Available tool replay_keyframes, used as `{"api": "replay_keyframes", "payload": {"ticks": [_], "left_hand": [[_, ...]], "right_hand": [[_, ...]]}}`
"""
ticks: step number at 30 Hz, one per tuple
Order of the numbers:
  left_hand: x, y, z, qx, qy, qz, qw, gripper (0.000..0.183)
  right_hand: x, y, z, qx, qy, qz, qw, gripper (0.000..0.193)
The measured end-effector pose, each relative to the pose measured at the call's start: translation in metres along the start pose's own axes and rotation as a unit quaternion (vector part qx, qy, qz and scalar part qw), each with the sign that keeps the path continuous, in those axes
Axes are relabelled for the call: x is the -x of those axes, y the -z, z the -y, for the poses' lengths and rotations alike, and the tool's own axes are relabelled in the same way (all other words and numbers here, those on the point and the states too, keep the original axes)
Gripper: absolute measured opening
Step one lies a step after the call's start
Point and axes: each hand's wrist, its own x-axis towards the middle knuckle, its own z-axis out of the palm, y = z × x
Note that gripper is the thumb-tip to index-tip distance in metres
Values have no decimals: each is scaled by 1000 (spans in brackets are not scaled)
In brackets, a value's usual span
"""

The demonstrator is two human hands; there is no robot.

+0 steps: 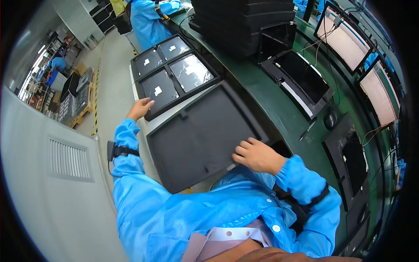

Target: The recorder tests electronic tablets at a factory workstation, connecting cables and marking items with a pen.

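My left hand [139, 108] is at the near left corner of a black foam tray [147, 114] with compartments. Its thumb and fingers are pinched together beside a flat screen panel [168, 95] in clear film; what they grip, if anything, is too small to make out. The other compartments hold similar panels with white labels. Closer to me, a second black foam tray [205, 131] lies tilted, its shallow inside facing up. My right hand [258, 156] has its fingers curled over that tray's right edge.
On the green bench [270, 105] at the right lie a screen unit [301, 76], a pen [307, 130] and a mouse [330, 118]. Stacked black trays [240, 26] stand behind, with monitors [345, 37] along the far side. Another person's blue sleeve [148, 22] shows beyond the tray.
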Motion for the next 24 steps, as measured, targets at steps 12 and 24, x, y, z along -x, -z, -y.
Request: {"api": "replay_keyframes", "payload": {"ticks": [12, 24], "left_hand": [[110, -159, -248, 17, -467, -131, 874, 19], [281, -380, -558, 36, -771, 193, 606, 64]], "right_hand": [[37, -14, -9, -87, -137, -189, 969, 24], [511, 93, 117, 56, -734, -103, 669, 34]]}}
